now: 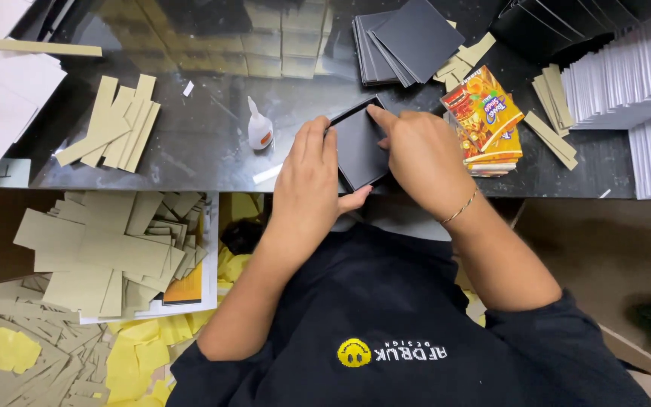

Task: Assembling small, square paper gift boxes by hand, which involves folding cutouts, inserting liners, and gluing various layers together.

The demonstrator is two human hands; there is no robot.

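Note:
A small black square box tray (357, 147) lies on the dark glossy table (190, 151) near its front edge. My left hand (309, 188) grips its left side, thumb under the near corner. My right hand (420, 154) holds the right side, with the index finger pressing on the far top edge. A thin gold bracelet circles my right wrist.
A white glue bottle (259, 126) stands just left of the tray. Tan card strips (114, 124) lie at left, a stack of black squares (408, 41) at the back, colourful snack packets (485, 120) at right, white card stacks (634, 75) far right. Card scraps (107, 256) litter the floor.

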